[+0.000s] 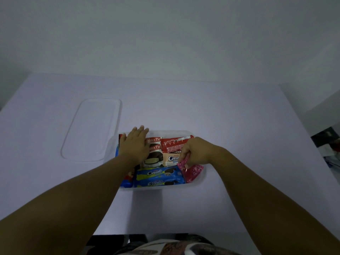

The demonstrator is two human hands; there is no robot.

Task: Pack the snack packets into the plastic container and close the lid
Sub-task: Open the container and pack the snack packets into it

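Note:
A clear plastic container [199, 182] sits mid-table, filled with several snack packets. Among them are Choco Pie packets [155, 151], a red packet [174, 144], a beige Cream-O packet [172, 159] and blue Cream-O packets [159, 176]. My left hand [135, 144] lies flat, fingers spread, pressing on the packets at the container's left side. My right hand [196, 150] pinches the top of a pink packet [191, 171] standing at the container's right end. The clear lid [92, 128] lies flat on the table, to the left and behind the container.
The white table [220, 111] reaches a pale wall at the back. Its right edge drops off beside some dark clutter [329, 144]. Patterned clothing [165, 247] shows at the table's near edge.

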